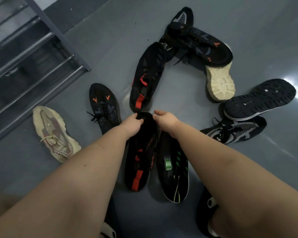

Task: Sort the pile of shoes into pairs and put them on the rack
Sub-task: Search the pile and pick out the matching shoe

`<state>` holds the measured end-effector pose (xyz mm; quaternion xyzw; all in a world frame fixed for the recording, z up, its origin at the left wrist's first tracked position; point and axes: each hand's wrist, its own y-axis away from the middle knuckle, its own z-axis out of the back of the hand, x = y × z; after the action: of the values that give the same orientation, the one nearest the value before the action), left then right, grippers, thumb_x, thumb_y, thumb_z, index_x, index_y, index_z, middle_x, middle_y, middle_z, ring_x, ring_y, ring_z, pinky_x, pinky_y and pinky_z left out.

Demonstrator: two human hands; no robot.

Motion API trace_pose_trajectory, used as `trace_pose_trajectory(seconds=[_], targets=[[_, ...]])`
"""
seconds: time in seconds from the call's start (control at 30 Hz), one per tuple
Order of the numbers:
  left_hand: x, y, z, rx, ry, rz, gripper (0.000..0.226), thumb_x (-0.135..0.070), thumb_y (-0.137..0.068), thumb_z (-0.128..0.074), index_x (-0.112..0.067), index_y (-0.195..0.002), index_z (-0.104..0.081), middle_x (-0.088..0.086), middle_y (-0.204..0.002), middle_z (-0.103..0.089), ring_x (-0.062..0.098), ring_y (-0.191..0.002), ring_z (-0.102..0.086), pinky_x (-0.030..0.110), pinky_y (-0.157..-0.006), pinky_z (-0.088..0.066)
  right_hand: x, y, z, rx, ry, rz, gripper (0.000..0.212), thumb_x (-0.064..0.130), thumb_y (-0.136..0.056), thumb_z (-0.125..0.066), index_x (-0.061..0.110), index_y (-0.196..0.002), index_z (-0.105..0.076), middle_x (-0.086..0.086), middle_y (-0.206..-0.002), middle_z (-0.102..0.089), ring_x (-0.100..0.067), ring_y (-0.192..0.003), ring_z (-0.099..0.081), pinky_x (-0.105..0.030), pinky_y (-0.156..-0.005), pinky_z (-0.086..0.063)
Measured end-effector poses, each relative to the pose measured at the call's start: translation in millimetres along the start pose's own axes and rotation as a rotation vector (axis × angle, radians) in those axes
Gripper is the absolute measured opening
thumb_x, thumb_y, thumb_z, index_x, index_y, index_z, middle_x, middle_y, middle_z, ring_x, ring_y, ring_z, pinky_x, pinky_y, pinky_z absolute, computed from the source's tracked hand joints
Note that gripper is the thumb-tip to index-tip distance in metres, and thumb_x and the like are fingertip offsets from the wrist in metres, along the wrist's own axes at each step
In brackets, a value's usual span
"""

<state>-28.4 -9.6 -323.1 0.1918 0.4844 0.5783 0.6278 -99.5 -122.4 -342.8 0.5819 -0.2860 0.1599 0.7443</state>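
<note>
Both hands meet at the far tip of a black shoe with red stripe lying lengthwise between the forearms. The left hand has its grip closed on that tip, fingers curled over the edge and pinching it. The right hand hovers just beside the same tip with fingers bent downward; whether its grip touches the shoe I cannot tell. A black shoe with green marks lies touching the held one on its right side. Just beyond the hands, a second red-striped black shoe lies end to end with the held one. More shoes lie scattered on the grey floor: a beige sneaker near the rack, which stands at the floor's far left, and a black shoe with orange marks between them.
</note>
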Motion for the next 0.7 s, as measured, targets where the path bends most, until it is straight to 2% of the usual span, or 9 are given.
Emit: trace_pose_trajectory(seconds=[0.07,0.13,0.27,0.33,0.4,0.43,0.5,0.6,0.7], targets=[[2,1,-2,0.021,-0.044,-0.008,0.046,-0.024,-0.098,-0.043,-0.012,-0.142,-0.04,0.011,-0.144,-0.045,0.026,-0.132,-0.042,0.027,-0.106,-0.031,-4,-3,-2,0.029,0.016,-0.044,0.049,0.021,-0.098,-0.046,0.009,-0.144,-0.038,-0.009,-0.129,-0.054,-0.019,-0.122,-0.049,-0.03,-0.103,-0.037],[4,0,-4,0.044,-0.043,0.004,0.041,-0.023,-0.098,-0.043,-0.01,-0.137,-0.046,0.013,-0.137,-0.052,0.028,-0.124,-0.05,0.029,-0.102,-0.036,-10,-4,-3,0.048,0.007,-0.076,0.049,0.021,-0.097,-0.047,0.008,-0.144,-0.039,-0.006,-0.114,-0.052,-0.014,-0.106,-0.046,-0.026,-0.095,-0.036],[-2,-1,-3,0.031,-0.039,0.022,0.043,-0.027,-0.099,-0.042,-0.007,-0.137,-0.045,0.013,-0.138,-0.051,0.029,-0.127,-0.047,0.03,-0.104,-0.035,-12,-4,0,0.041,-0.043,-0.081,0.051,0.023,-0.097,-0.047,0.011,-0.145,-0.037,-0.003,-0.11,-0.049,-0.014,-0.101,-0.044,-0.023,-0.087,-0.038],[-9,-2,-3,-0.014,-0.038,0.0,0.047,-0.03,-0.098,-0.043,-0.008,-0.14,-0.042,0.012,-0.144,-0.046,0.027,-0.133,-0.042,0.03,-0.109,-0.03,-5,-4,5,0.002,-0.044,-0.056,0.052,0.025,-0.096,-0.048,0.012,-0.145,-0.036,-0.001,-0.108,-0.047,-0.012,-0.101,-0.044,-0.024,-0.09,-0.041],[-17,-1,-4,-0.066,-0.019,-0.042,0.049,-0.033,-0.096,-0.046,-0.01,-0.14,-0.043,0.01,-0.144,-0.047,0.026,-0.134,-0.042,0.03,-0.111,-0.03,8,-3,13,-0.044,-0.001,-0.01,0.053,0.027,-0.096,-0.05,0.011,-0.145,-0.037,-0.007,-0.115,-0.055,-0.015,-0.109,-0.051,-0.027,-0.099,-0.04],[-21,-1,-5,-0.085,-0.003,-0.069,0.047,-0.033,-0.095,-0.048,-0.011,-0.137,-0.047,0.009,-0.14,-0.05,0.026,-0.131,-0.045,0.031,-0.111,-0.032,16,-1,20,-0.071,0.035,0.016,0.054,0.028,-0.096,-0.05,0.011,-0.145,-0.036,-0.01,-0.127,-0.056,-0.018,-0.118,-0.052,-0.027,-0.103,-0.038],[-28,-2,-6,-0.107,-0.005,-0.118,0.038,-0.033,-0.094,-0.05,-0.015,-0.127,-0.056,0.007,-0.131,-0.058,0.025,-0.123,-0.051,0.032,-0.106,-0.038,32,3,38,-0.125,0.089,0.061,0.055,0.029,-0.096,-0.051,0.011,-0.146,-0.035,-0.01,-0.143,-0.047,-0.022,-0.131,-0.046,-0.026,-0.108,-0.032],[-42,-4,-1,-0.113,-0.101,-0.177,0.03,-0.032,-0.094,-0.048,-0.019,-0.116,-0.061,0.004,-0.124,-0.062,0.024,-0.116,-0.055,0.029,-0.097,-0.04,51,8,68,-0.198,0.11,0.095,0.057,0.031,-0.095,-0.051,0.012,-0.147,-0.033,-0.009,-0.148,-0.042,-0.024,-0.134,-0.042,-0.029,-0.111,-0.031],[-67,-8,7,-0.12,-0.167,-0.255,0.035,-0.034,-0.094,-0.048,-0.018,-0.124,-0.057,0.004,-0.127,-0.061,0.023,-0.12,-0.053,0.026,-0.098,-0.038,60,14,100,-0.278,0.162,0.114,0.058,0.033,-0.096,-0.049,0.012,-0.148,-0.031,-0.009,-0.147,-0.042,-0.024,-0.134,-0.042,-0.029,-0.11,-0.03]])
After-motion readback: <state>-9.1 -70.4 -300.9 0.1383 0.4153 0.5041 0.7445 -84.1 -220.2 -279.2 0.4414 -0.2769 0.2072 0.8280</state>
